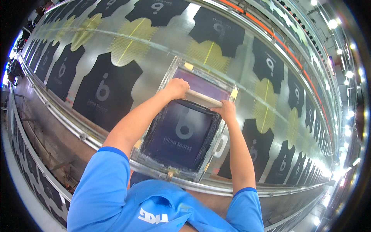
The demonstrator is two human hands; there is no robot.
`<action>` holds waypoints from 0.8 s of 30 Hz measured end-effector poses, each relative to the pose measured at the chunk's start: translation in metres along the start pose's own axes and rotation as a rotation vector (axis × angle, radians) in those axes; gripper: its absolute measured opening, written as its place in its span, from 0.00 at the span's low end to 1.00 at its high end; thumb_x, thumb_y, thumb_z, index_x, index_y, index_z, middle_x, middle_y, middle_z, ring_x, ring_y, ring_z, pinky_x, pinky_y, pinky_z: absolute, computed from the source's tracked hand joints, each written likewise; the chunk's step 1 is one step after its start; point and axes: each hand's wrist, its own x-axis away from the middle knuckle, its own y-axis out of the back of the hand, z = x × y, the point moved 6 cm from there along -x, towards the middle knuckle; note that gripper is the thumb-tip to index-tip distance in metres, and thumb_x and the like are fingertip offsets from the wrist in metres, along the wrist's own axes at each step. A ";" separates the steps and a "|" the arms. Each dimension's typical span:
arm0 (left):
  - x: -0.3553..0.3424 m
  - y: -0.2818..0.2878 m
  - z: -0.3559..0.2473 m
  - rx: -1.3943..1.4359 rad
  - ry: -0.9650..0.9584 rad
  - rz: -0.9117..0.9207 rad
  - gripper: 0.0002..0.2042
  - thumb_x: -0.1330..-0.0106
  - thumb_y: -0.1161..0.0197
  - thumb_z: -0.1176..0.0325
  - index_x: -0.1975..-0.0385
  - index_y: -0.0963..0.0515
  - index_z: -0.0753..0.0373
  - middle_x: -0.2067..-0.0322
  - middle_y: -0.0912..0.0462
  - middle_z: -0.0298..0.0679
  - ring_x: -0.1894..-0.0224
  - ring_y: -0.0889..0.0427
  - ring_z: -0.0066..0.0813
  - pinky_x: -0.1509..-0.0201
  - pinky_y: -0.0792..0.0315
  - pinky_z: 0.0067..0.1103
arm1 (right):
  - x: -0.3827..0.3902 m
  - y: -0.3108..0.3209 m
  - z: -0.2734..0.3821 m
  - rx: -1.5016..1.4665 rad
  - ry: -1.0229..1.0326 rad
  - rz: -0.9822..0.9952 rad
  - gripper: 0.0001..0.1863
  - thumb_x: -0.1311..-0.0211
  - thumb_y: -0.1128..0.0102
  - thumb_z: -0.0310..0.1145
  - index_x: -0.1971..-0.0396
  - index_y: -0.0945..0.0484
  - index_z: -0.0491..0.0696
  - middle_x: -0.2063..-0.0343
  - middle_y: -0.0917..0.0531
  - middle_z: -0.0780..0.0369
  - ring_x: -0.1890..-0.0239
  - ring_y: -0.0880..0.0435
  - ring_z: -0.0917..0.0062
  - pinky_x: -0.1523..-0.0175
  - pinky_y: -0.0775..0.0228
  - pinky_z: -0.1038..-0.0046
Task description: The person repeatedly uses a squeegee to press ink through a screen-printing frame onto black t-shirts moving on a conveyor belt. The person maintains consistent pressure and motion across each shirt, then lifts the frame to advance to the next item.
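My left hand [177, 89] is closed round the left end of a pale, bar-shaped squeegee [202, 98]. At the other end, my right hand [227, 110] grips it with the fingers bent over the handle. The squeegee lies across the upper part of a screen-printing frame [226, 94], whose metal border has tape at its corners. Below the squeegee, the dark mesh [170, 149] shows a pale round design and lettering. The blade's lower edge is partly hidden by the handle.
Dark shirt panels [106, 87] with pale prints lie in two rows along a long, shiny printing table [150, 79]. Yellow ribbed patches [131, 38] sit at their necklines. A metal rail [92, 140] follows the near edge; an orange strip [270, 33] runs beyond the far edge.
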 end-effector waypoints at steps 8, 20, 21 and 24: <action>0.145 -0.057 -0.047 0.001 -0.038 0.016 0.11 0.47 0.27 0.57 0.67 0.15 0.53 0.67 0.14 0.38 0.60 0.14 0.41 0.55 0.22 0.36 | 0.156 -0.028 0.052 -0.108 -0.060 0.027 0.18 0.56 0.22 0.43 0.69 0.15 0.46 0.70 0.15 0.55 0.63 0.16 0.58 0.55 0.26 0.59; 0.272 -0.064 -0.095 0.017 -0.145 -0.257 0.14 0.50 0.25 0.53 0.70 0.18 0.53 0.68 0.17 0.30 0.57 0.20 0.34 0.56 0.28 0.32 | 0.274 -0.056 0.090 -0.182 0.115 -0.024 0.16 0.53 0.23 0.40 0.67 0.16 0.48 0.69 0.16 0.59 0.59 0.17 0.61 0.53 0.25 0.61; 0.270 -0.058 -0.101 0.029 -0.149 -0.283 0.16 0.50 0.25 0.51 0.70 0.19 0.53 0.68 0.17 0.29 0.58 0.21 0.34 0.55 0.28 0.32 | 0.270 -0.049 0.094 -0.198 0.166 -0.049 0.17 0.53 0.23 0.40 0.66 0.17 0.48 0.69 0.16 0.58 0.60 0.17 0.60 0.53 0.25 0.61; 0.250 -0.078 -0.106 0.005 -0.089 -0.209 0.23 0.47 0.31 0.40 0.71 0.20 0.56 0.74 0.17 0.36 0.65 0.17 0.39 0.60 0.27 0.35 | 0.257 -0.040 0.098 -0.185 0.256 -0.075 0.19 0.52 0.24 0.41 0.65 0.18 0.45 0.67 0.15 0.55 0.59 0.16 0.58 0.53 0.24 0.59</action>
